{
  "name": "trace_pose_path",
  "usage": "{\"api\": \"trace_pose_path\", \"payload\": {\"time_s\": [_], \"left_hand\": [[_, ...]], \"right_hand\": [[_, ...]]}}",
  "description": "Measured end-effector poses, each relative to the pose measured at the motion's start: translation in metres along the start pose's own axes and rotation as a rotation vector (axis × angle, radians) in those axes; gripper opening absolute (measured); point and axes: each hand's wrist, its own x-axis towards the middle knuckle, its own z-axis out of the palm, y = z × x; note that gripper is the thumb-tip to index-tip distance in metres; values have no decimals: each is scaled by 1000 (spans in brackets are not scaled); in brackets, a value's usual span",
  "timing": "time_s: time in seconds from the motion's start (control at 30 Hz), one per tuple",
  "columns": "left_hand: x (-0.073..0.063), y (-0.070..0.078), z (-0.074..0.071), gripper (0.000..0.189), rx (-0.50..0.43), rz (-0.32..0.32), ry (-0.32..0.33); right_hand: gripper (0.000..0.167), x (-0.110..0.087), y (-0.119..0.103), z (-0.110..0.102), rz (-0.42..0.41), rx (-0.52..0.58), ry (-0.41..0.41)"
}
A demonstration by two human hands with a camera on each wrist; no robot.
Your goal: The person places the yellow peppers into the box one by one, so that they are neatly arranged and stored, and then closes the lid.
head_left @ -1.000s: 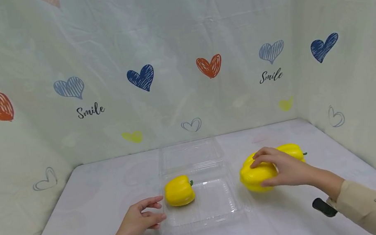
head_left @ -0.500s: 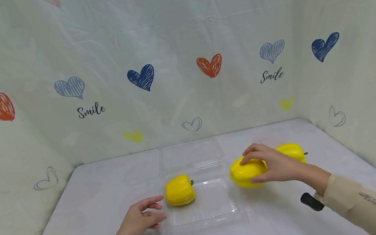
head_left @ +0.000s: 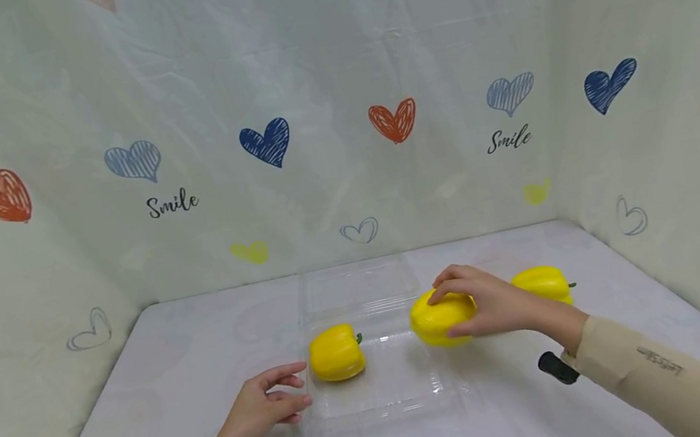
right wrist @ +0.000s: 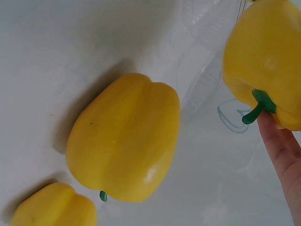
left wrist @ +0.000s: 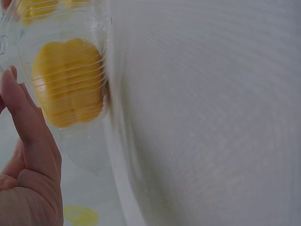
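My right hand (head_left: 491, 303) grips a yellow bell pepper (head_left: 433, 321), fingers over its top and thumb low on its near side. That pepper overlaps the right edge of a clear plastic clamshell box (head_left: 384, 409) in the head view; its green stem (right wrist: 261, 106) shows in the right wrist view. A second yellow bell pepper (head_left: 334, 354) lies inside the box at the left. Beside the box's left rim is my left hand (head_left: 253, 411), its fingers extended and fingertips right at the rim, as the left wrist view also shows.
Two more yellow bell peppers lie on the table at the right: a larger-looking pepper (right wrist: 124, 136) and another pepper (right wrist: 54, 207) cut off by the frame. The box's lid (head_left: 358, 283) lies folded back. A heart-printed curtain (head_left: 326, 82) encloses the white table (head_left: 131, 413).
My right hand has carried its pepper leftward from the peppers at the right to the box's right edge. My left hand has stayed at the left rim.
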Motion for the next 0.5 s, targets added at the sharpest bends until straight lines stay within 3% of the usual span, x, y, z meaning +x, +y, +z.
{"api": "trace_pose_path", "payload": {"time_s": [0.5], "left_hand": [[3, -2, 0, 58, 0, 8, -9]], "right_hand": [[37, 21, -11, 6, -19, -2, -15]]}}
